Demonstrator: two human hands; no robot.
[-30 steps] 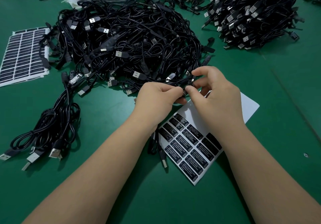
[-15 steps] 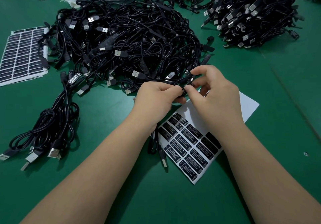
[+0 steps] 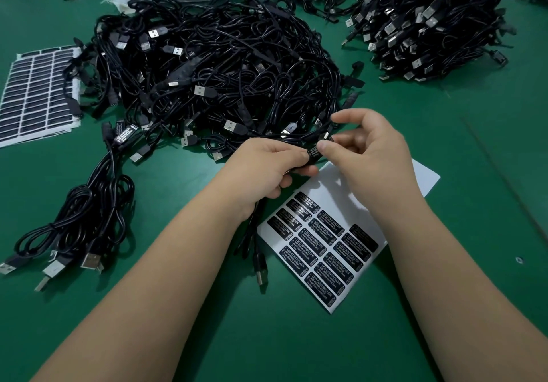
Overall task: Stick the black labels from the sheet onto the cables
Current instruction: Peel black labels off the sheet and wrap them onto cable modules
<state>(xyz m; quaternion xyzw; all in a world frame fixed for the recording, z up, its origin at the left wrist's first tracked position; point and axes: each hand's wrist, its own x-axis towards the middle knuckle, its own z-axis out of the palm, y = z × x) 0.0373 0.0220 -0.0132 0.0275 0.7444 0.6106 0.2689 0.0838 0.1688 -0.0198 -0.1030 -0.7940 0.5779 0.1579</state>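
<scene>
Black label pinched by right hand; left hand grips cable.

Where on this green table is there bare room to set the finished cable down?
Bare green table lies right of the label sheet, below the far-right cable stack. Another free patch sits between the small cable bundle and the left hand. It is crowded behind both hands, where the big cable pile spreads.

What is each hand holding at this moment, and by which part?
The left hand grips a black cable by its controller block. The right hand pinches the black label on that block with its fingertips.
</scene>
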